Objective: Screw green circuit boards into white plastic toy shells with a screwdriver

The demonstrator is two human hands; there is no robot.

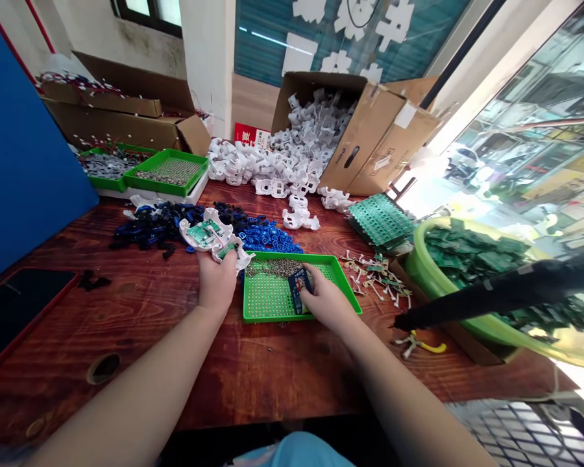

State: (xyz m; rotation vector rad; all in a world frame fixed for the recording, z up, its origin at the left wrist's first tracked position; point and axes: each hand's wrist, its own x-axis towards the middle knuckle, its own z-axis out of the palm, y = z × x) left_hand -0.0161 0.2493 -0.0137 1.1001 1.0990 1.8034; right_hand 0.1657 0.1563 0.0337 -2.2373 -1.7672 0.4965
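Note:
My left hand grips a white plastic shell from below, with a green circuit board seated in it. That shell is raised above the table, left of a green tray. Many small metal screws lie along the tray's far side, and its perforated floor shows rows of them. Over the tray, my right hand pinches a dark printed card, whose lower end reaches down to the tray floor. Blue plastic rings and black plastic parts are heaped just behind.
White shells spill from a cardboard box. At right are stacked green boards, small wired parts, yellow-handled pliers and a yellow-green basin. A black rod juts in above the pliers. Another screw tray stands back left.

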